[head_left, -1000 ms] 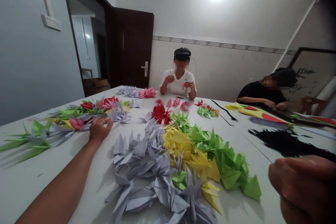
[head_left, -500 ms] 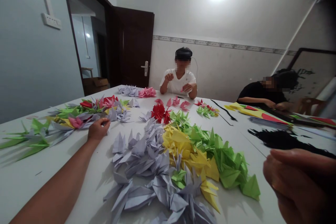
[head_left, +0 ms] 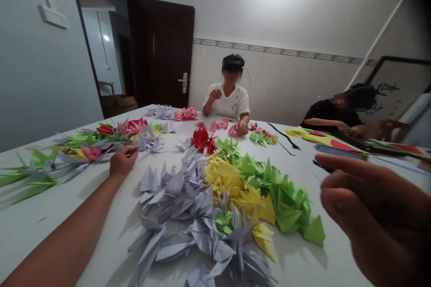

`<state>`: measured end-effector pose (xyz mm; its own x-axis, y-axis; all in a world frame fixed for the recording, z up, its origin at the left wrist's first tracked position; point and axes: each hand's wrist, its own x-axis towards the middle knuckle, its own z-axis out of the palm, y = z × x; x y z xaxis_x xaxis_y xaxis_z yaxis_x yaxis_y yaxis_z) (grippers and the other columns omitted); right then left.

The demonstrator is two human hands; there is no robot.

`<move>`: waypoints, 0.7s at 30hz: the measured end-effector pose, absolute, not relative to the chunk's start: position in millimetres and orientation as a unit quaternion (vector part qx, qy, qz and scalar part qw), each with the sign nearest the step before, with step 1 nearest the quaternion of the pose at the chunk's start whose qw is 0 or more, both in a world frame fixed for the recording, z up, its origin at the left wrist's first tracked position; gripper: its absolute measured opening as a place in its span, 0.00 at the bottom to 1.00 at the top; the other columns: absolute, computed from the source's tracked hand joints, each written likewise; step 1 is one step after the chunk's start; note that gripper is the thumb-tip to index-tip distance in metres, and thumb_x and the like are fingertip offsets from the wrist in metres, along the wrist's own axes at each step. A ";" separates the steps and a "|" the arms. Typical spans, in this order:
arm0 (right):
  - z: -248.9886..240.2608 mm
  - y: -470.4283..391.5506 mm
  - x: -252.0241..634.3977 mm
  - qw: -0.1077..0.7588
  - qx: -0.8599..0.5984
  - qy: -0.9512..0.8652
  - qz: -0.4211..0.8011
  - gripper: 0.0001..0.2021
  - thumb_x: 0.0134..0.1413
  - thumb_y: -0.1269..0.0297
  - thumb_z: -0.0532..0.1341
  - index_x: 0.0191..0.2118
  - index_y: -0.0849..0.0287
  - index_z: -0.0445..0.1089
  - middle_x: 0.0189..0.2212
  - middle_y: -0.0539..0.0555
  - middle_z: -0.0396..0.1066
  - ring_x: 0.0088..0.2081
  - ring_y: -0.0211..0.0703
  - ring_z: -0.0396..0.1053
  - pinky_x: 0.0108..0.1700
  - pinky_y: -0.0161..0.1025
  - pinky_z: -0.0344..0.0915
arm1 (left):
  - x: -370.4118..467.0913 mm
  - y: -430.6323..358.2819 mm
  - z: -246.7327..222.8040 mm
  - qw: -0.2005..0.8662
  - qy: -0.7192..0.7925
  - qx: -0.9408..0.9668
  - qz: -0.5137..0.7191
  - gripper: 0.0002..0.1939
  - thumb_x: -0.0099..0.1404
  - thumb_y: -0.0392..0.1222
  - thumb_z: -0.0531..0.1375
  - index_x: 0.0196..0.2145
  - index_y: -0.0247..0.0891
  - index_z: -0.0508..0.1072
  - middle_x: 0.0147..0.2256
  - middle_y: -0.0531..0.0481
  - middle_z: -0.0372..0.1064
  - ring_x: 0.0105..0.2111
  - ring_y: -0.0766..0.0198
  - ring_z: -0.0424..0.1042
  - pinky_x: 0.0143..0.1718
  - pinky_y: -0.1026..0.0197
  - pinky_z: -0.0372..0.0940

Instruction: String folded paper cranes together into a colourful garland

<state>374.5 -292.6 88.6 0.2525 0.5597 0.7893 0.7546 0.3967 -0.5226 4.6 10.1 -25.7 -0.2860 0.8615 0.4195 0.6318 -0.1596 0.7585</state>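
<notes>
Head view, left to right. The left hand [head_left: 123,161] lies stretched far forward on the white surface [head_left: 40,228], fingers curled in at the near edge of a mixed row of folded paper cranes [head_left: 77,152] — green, lilac, pink and red. Its fingertips appear to pinch a small dark or lilac part at that row's edge; whether anything is actually gripped cannot be told at this size. The mixed row runs with its long axis from the far left of this hand toward a point just beyond it, slanting up and away, and the long pointed wings at its left end aim outward, away from the hand.

Just right of the left hand, and nearer the person, lies the lilac crane heap [head_left: 188,215]; its long axis runs away from the person, and its sharp tips point in all directions. Touching it on the right are the yellow cranes [head_left: 235,188], then the green cranes [head_left: 286,202], the latter band slanting from far-left to near-right. Beyond them sits a small red cluster [head_left: 202,140].

The right hand [head_left: 377,215] hangs raised and close to the camera, well apart from the surface — fingers loosely spread, nothing held. The left hand is thus the nearer to the mixed row; the right is nearest the green cranes, which lie to its left.
</notes>
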 end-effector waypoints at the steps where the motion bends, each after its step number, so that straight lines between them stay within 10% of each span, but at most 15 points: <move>1: 91.5 -289.6 370.3 0.568 -0.537 -0.619 -0.075 0.14 0.56 0.54 0.63 0.47 0.49 0.70 0.24 0.47 0.64 0.21 0.33 0.65 0.20 0.25 0.65 | 11.7 9.5 -21.6 0.126 0.625 0.581 0.506 0.12 0.66 0.44 0.59 0.41 0.32 0.71 0.41 0.48 0.71 0.39 0.59 0.72 0.40 0.53 0.70; 11: 89.6 -278.3 348.2 0.472 -0.515 -0.712 -0.076 0.08 0.58 0.58 0.60 0.42 0.50 0.72 0.36 0.48 0.76 0.33 0.38 0.75 0.34 0.29 0.73 | 147.5 -106.6 62.8 0.295 0.339 0.645 0.618 0.13 0.48 0.43 0.68 0.31 0.36 0.73 0.31 0.51 0.75 0.31 0.63 0.74 0.35 0.61 0.71; 21: 82.7 -278.1 330.9 0.474 -0.516 -0.710 -0.067 0.11 0.59 0.60 0.58 0.45 0.56 0.71 0.39 0.53 0.76 0.37 0.43 0.74 0.37 0.37 0.73 | 177.6 -185.4 76.6 0.329 0.184 0.705 0.601 0.10 0.54 0.31 0.65 0.33 0.42 0.73 0.35 0.54 0.74 0.34 0.69 0.73 0.38 0.68 0.69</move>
<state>330.9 -278.1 82.7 -0.0177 0.6687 0.7433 0.7967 0.4587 -0.3937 177.6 -185.4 76.6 0.2110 0.6549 0.7257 -0.1365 -0.7154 0.6853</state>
